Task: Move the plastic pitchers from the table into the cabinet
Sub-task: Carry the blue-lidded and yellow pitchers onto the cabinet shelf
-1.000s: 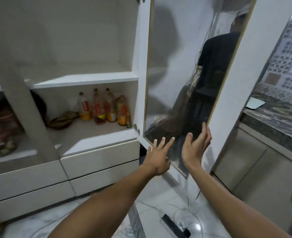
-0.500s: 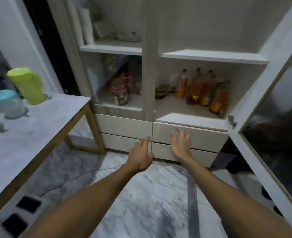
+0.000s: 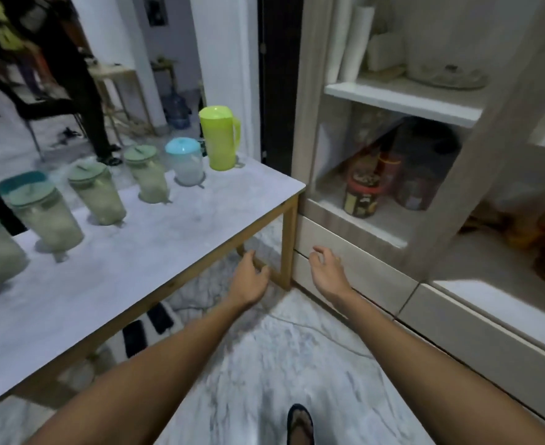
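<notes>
Several plastic pitchers stand in a row on the marble-top table (image 3: 110,284): a lime green pitcher (image 3: 218,138) at the far corner, a clear one with a blue lid (image 3: 185,161), then frosted ones with green lids (image 3: 147,173) (image 3: 97,195) and one with a teal lid (image 3: 45,215). The white cabinet (image 3: 402,101) fills the right side. My left hand (image 3: 248,279) hangs below the table's corner, fingers loosely apart and empty. Held out in front of the cabinet drawers, my right hand (image 3: 327,271) is also open and empty.
Jars (image 3: 362,195) sit on the cabinet's lower left shelf, and rolls and containers on the shelf above. Bottles blur at the far right. A person (image 3: 56,75) stands beyond the table. My sandalled foot (image 3: 300,423) is on the marble floor.
My view has swung left from the open glass door to the table and its pitchers. Both hands dropped from the door and hang low in front of me, still empty.
</notes>
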